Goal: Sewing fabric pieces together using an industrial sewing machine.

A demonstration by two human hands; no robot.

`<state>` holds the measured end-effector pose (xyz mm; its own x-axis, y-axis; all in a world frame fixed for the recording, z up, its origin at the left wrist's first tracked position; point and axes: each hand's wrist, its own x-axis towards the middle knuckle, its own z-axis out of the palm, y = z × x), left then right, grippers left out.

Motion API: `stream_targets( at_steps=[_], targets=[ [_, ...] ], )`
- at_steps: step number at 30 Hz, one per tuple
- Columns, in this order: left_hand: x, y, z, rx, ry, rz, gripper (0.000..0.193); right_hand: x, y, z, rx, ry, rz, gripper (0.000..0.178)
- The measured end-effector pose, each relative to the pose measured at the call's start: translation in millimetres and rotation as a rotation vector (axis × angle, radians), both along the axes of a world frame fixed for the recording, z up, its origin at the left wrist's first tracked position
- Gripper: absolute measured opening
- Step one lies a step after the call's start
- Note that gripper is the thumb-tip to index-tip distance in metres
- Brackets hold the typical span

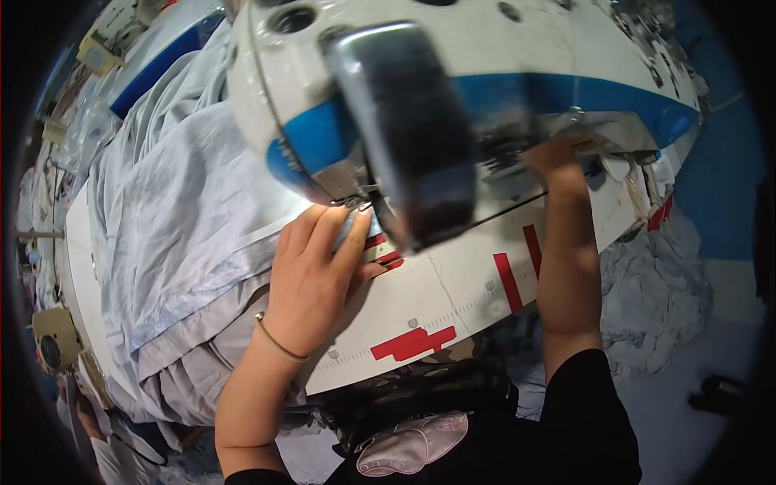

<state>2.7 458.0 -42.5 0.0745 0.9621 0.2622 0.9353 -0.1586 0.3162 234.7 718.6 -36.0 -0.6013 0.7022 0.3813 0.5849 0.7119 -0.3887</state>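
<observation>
"Where's the cloth [186, 186]?"
"Spread at ten o'clock from the left hand [311, 263]; four fingers lie outstretched, pressing its edge against the one machine [501, 48]."
"And the right hand [554, 153]?"
"Two o'clock, blurred; I can't tell its grip."
"Red strips [508, 283]?"
"Two narrow ones, three o'clock from the left hand."

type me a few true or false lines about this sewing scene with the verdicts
1. The left hand touches the pale fabric. True.
2. The right hand is left of the other hand. False: it is to the right.
3. Red tape strips lie on the white table. True.
4. The sewing machine is white all over. False: it bears a blue stripe.
5. A thin band circles the left wrist. True.
</observation>
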Motion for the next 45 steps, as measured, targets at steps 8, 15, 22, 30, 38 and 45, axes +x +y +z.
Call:
stream_targets(
  at_steps=[8,15,22,30,38,45],
  targets=[
    [-0.8,-2.9,-3.8,0.002,0.025,-0.001,0.066,1.4,-3.0,15.3,-0.435,-0.276,-0.109,0.061],
    [0.2,-2.6,2.5,0.032,0.02,0.008,0.062,5.0,31.9,-42.3,0.291,-0.169,0.032,0.043],
    [-1.2,-3.5,11.0,-0.036,-0.037,0.006,0.074,28.7,55.5,-44.6,0.335,-0.376,0.103,0.022],
    [2.5,-1.7,5.4,0.024,-0.016,0.055,0.071,24.9,40.9,-51.1,0.148,-0.354,0.043,0.014],
    [0.4,-1.0,3.6,-0.022,-0.023,0.064,0.074,-2.0,-29.2,-25.0,-0.147,0.077,0.414,0.025],
    [-2.8,-1.0,9.4,-0.03,0.022,0.036,0.075,-9.8,-57.5,-55.8,-1.141,0.81,0.239,0.046]
  ],
)
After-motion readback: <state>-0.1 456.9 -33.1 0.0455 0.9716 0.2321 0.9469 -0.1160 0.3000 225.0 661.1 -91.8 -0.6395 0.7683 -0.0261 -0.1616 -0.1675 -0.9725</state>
